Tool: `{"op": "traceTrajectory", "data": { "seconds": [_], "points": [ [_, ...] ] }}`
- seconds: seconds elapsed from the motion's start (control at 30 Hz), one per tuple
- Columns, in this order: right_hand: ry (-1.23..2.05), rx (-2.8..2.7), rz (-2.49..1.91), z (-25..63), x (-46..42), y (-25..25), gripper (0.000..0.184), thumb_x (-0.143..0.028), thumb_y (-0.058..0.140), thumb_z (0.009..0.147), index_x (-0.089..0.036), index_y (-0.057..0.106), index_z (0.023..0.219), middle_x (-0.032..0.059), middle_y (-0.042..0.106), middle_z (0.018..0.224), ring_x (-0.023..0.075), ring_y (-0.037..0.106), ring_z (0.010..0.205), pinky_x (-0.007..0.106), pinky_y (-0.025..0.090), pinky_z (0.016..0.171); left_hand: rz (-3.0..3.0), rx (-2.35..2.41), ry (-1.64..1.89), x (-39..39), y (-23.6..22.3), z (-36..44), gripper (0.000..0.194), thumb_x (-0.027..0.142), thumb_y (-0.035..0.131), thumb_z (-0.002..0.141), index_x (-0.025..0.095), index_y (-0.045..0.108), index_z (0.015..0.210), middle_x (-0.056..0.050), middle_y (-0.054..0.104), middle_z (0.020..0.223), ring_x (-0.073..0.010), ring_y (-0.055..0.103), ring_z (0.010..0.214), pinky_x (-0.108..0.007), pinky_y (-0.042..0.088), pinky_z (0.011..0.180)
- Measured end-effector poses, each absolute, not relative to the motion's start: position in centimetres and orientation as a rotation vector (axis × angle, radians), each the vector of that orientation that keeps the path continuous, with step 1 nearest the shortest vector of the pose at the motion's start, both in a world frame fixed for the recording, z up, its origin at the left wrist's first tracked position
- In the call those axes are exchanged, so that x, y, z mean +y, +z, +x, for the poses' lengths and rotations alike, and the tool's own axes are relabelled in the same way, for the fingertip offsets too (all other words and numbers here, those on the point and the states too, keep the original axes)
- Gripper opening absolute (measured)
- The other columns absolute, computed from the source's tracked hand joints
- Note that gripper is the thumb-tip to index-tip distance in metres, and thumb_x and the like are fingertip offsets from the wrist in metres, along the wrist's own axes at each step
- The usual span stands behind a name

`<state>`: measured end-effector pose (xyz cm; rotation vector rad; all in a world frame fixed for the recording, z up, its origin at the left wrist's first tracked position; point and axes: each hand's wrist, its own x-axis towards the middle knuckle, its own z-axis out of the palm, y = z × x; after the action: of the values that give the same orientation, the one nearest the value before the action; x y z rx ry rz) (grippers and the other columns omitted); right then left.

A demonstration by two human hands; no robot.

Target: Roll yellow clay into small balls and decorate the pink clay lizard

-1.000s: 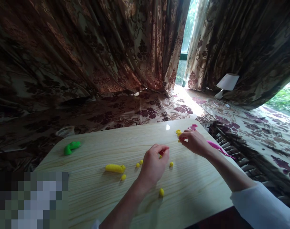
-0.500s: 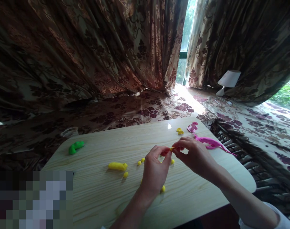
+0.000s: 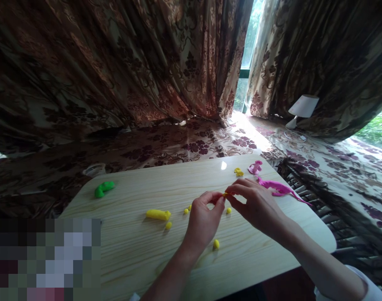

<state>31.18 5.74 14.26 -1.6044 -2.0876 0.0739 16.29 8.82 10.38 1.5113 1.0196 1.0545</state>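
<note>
Between the fingertips of both hands, just above the table, is a small piece of yellow modelling clay (image 3: 225, 195), mostly covered by the fingers. My left hand (image 3: 206, 217) pinches it from the left, and my right hand (image 3: 256, 205) pinches it from the right. Beneath and around them lie small yellow clay balls, one (image 3: 229, 210) just below the fingertips and another (image 3: 216, 243) nearer me. Left of my left hand rest a thick yellow clay roll (image 3: 158, 215) and a yellow ball (image 3: 168, 225). Flattened yellow clay bits (image 3: 239, 172) lie beyond my right hand.
A pale wooden table (image 3: 131, 246) carries everything. Green clay (image 3: 104, 189) lies at its left; a pink clay figure (image 3: 255, 167) and a long magenta clay shape (image 3: 278, 188) are at the far right. Behind are a clear container (image 3: 94, 169), a white lamp (image 3: 303, 105) and patterned curtains (image 3: 178, 62).
The view has shifted slightly, so the table items appear a little further right. Both hands keep pinching the yellow clay at nearly the same spot, with slight finger movement.
</note>
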Motion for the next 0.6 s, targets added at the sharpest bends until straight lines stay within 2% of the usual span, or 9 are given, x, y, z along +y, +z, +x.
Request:
{"op": "traceTrajectory", "data": {
  "seconds": [0.13, 0.27, 0.47, 0.6],
  "points": [
    [0.060, -2.111, -1.557, 31.06, 5.75, 14.34, 0.013, -0.019, 0.054, 0.084, -0.024, 0.063, 0.092, 0.0021, 0.060, 0.086, 0.0161, 0.053, 0.079, 0.027, 0.039, 0.067, 1.467, 1.000, 1.026, 8.90, 10.31, 16.28, 0.019, 0.029, 0.058, 0.078, 0.015, 0.069, 0.085, -0.005, 0.069, 0.077, -0.0169, 0.062, 0.075, -0.025, 0.047, 0.068],
    [0.058, -2.117, -1.517, 31.16, 5.64, 14.56, 0.014, -0.018, 0.052, 0.085, -0.023, 0.065, 0.089, 0.0034, 0.061, 0.086, 0.0168, 0.054, 0.080, 0.028, 0.040, 0.068, 1.438, 0.975, 0.995, 8.99, 10.08, 16.26, 0.021, 0.031, 0.058, 0.078, 0.015, 0.069, 0.086, -0.006, 0.069, 0.079, -0.0171, 0.061, 0.075, -0.026, 0.047, 0.068],
    [0.118, -2.067, -1.472, 31.79, 5.72, 14.89, 0.014, -0.018, 0.053, 0.085, -0.022, 0.066, 0.088, 0.0038, 0.062, 0.084, 0.0158, 0.057, 0.077, 0.027, 0.043, 0.067, 1.398, 0.886, 0.956, 9.03, 9.97, 16.31, 0.027, 0.030, 0.060, 0.076, 0.019, 0.068, 0.100, -0.005, 0.069, 0.086, -0.0178, 0.061, 0.082, -0.027, 0.047, 0.072],
    [0.127, -2.073, -1.457, 31.94, 5.84, 14.51, 0.014, -0.019, 0.054, 0.085, -0.022, 0.066, 0.091, 0.0041, 0.062, 0.084, 0.0163, 0.056, 0.077, 0.028, 0.043, 0.067, 1.298, 0.791, 0.952, 8.94, 10.27, 16.67, 0.023, 0.029, 0.059, 0.078, 0.018, 0.070, 0.095, -0.003, 0.067, 0.074, -0.0162, 0.059, 0.076, -0.026, 0.046, 0.071]
  ]
}}
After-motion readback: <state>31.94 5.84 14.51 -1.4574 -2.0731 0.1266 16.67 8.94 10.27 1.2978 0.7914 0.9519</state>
